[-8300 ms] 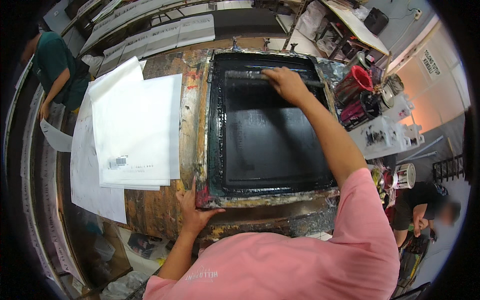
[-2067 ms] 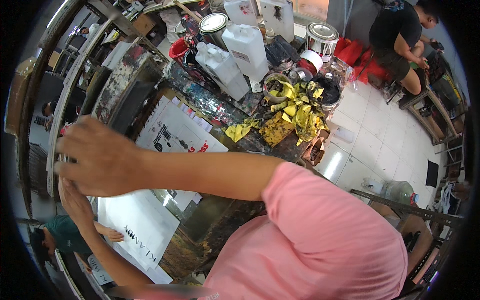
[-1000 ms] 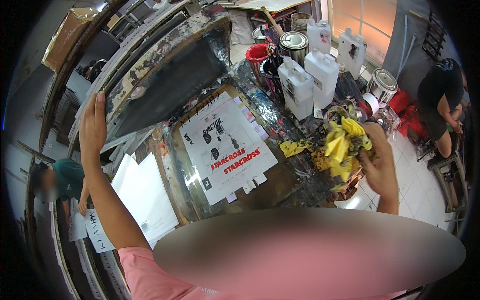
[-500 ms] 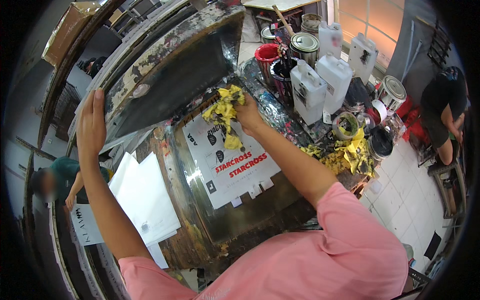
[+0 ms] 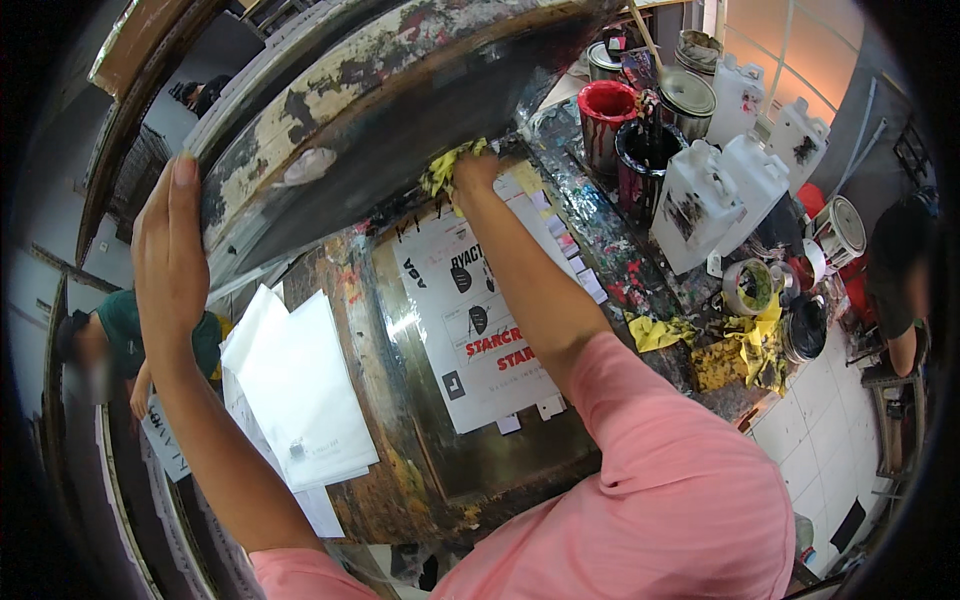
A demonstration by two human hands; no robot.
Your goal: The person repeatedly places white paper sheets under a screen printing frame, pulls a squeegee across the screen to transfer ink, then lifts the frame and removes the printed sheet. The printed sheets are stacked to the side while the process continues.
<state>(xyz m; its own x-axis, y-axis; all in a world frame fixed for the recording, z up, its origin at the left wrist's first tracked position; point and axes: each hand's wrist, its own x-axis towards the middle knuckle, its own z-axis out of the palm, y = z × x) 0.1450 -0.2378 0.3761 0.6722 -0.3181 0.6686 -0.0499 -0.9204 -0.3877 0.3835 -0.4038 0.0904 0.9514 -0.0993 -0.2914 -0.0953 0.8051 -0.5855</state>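
Observation:
My left hand [image 5: 168, 250] holds up the outer edge of a tilted screen printing frame [image 5: 400, 75], fingers together along its paint-crusted wood. Under the raised mesh, my right hand [image 5: 474, 180] is closed around a crumpled yellow rag [image 5: 440, 174] with black stains. The rag is at the far end of the board, close to the frame's lower edge; my fingers are partly hidden. Below my right forearm lies a white printed sheet [image 5: 432, 335] with black and red lettering and small paper tabs along its edges. My forearm covers part of it.
Blank white sheets [image 5: 300, 390] lie left of the board. At the right stand a red paint can [image 5: 607, 130], a black-stained can [image 5: 645, 165], white plastic jugs [image 5: 690, 215] and stained yellow rags [image 5: 660, 333]. One person [image 5: 115, 335] is at far left, another [image 5: 893, 270] at far right.
My right hand has moved the yellow rag farther back, off the sheet's lettering and deeper beneath the frame. My left hand still supports the frame. The whole view has shifted somewhat.

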